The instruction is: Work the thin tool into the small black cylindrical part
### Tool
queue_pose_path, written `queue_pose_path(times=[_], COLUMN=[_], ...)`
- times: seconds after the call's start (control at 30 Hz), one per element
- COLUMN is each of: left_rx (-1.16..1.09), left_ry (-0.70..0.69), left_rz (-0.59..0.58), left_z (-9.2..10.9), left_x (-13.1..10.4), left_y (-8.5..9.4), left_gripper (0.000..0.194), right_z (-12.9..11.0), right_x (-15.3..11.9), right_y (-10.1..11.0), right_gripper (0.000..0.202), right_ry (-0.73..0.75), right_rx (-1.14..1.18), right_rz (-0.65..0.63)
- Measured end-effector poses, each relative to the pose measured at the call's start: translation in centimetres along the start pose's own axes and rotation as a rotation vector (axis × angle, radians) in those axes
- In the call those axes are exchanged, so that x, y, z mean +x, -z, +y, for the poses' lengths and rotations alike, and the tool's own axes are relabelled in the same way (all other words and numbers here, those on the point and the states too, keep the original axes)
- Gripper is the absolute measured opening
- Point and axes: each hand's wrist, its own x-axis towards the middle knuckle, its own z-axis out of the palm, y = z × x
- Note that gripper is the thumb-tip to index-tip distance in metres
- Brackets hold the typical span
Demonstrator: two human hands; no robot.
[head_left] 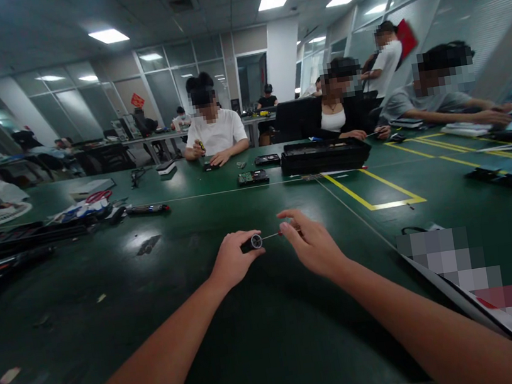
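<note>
Above the green table, my left hand (234, 260) is closed round a short black cylinder (247, 245). Its round end, with a pale ring, faces me; I cannot make out its exact kind. To the right, my right hand (313, 241) pinches a thin screwdriver (270, 236) near its small red part, between thumb and fingers. The metal shaft points left and reaches the side of the cylinder; whether the tip touches it is too small to tell. My fingers and palm hide the rest of the handle.
A black housing (324, 155) and a green circuit board (253, 177) lie across the table. Tools and dark parts (24, 236) crowd the left. Papers (463, 277) lie at right, near yellow tape (398, 203). A person in white (216, 127) works opposite.
</note>
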Motion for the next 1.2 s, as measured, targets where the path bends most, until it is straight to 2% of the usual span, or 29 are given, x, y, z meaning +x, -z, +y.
queue_pose_path(times=[0.13, 0.3, 0.53, 0.77, 0.87, 0.93, 1.0, 1.1, 1.2], left_rx=[-0.006, -0.009, -0.002, 0.012, 0.037, 0.068, 0.099, 0.112, 0.099], left_ry=[0.009, 0.015, 0.019, 0.025, -0.012, -0.052, -0.056, -0.013, -0.005], left_rz=[0.012, 0.014, 0.016, 0.028, -0.002, -0.011, -0.015, -0.042, -0.054], left_z=[0.1, 0.0, -0.3, -0.2, 0.2, 0.4, 0.3, 0.0, -0.2], left_x=[0.1, 0.1, 0.1, 0.2, 0.1, 0.2, 0.2, 0.3, 0.4], left_y=[0.1, 0.1, -0.1, 0.1, 0.2, 0.2, 0.2, 0.1, -0.1], left_gripper=[0.041, 0.040, 0.040, 0.040, 0.038, 0.037, 0.036, 0.037, 0.038], right_z=[0.3, 0.0, -0.4, -0.5, 0.3, 1.2, 2.4, 3.5, 3.4], right_x=[0.1, 0.1, 0.0, 0.1, 0.5, 0.9, 1.2, 1.4, 1.4], right_y=[-0.2, -0.2, -0.1, -0.6, -1.1, -1.5, -1.8, -2.1, -2.3], right_gripper=[0.037, 0.036, 0.029, 0.021, 0.026, 0.030, 0.030, 0.030, 0.031], right_ry=[-0.091, -0.079, -0.124, -0.106, -0.214, -0.370, -0.480, -0.481, -0.409], right_rx=[0.020, 0.115, 0.060, 0.272, 0.455, 0.656, 0.747, 0.705, 0.676], right_rz=[0.007, -0.011, -0.002, 0.062, 0.120, 0.164, 0.210, 0.285, 0.283])
